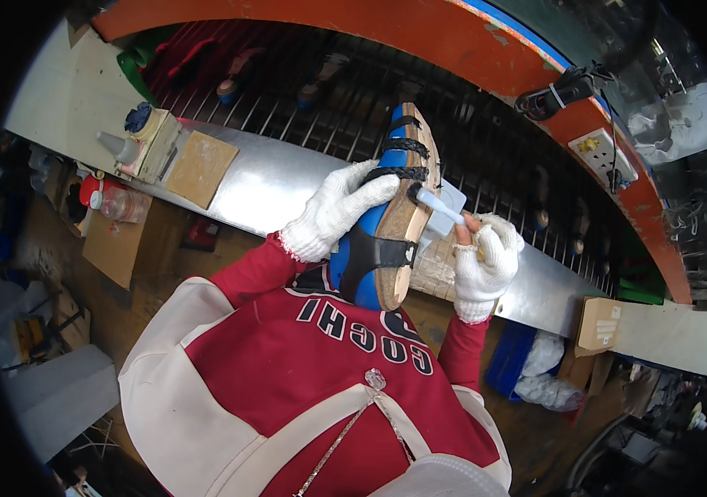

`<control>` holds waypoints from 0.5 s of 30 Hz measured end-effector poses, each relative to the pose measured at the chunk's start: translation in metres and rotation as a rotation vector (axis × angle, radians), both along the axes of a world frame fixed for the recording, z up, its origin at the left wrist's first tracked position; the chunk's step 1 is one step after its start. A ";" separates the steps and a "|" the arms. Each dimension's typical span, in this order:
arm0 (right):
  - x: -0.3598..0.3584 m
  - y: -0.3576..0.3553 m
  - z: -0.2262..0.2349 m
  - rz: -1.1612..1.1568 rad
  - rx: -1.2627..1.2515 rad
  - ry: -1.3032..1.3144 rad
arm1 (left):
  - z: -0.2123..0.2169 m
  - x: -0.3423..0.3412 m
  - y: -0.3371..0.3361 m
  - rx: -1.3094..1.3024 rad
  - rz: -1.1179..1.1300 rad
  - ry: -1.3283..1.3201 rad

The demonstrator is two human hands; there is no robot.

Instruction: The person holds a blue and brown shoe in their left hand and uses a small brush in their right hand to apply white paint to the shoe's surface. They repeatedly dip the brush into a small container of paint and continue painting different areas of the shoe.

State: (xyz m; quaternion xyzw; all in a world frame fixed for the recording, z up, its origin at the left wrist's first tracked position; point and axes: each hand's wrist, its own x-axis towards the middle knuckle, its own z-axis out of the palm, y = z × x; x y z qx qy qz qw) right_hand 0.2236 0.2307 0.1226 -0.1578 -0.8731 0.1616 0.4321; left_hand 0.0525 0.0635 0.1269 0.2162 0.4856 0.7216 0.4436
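Note:
Held up in front of my chest is a sandal (393,225) with black braided straps, a black ankle strap and a thick cork-coloured sole, fitted on a blue shoe last (366,282). My left hand (332,209), in a white knit glove, is closed around its strap side, the thumb near the braids. In my right hand (487,267), also gloved but with bare fingertips showing, is a small brush (441,205) with a pale handle. Its dark tip meets the sole's side edge just below the braided straps. A pale translucent piece (448,207) shows behind the brush; what it belongs to is unclear.
Beyond the metal ledge (258,186) runs a rack of metal rods (283,124) carrying several shoes, under an orange-red frame (353,18). A tan board (202,169) and a glue-stained container (151,142) stand left. A cardboard piece (598,325) and blue crate (509,358) are right.

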 end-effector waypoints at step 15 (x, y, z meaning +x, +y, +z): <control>0.022 -0.026 -0.001 0.034 -0.621 -0.039 | -0.006 0.009 0.007 0.030 0.165 0.018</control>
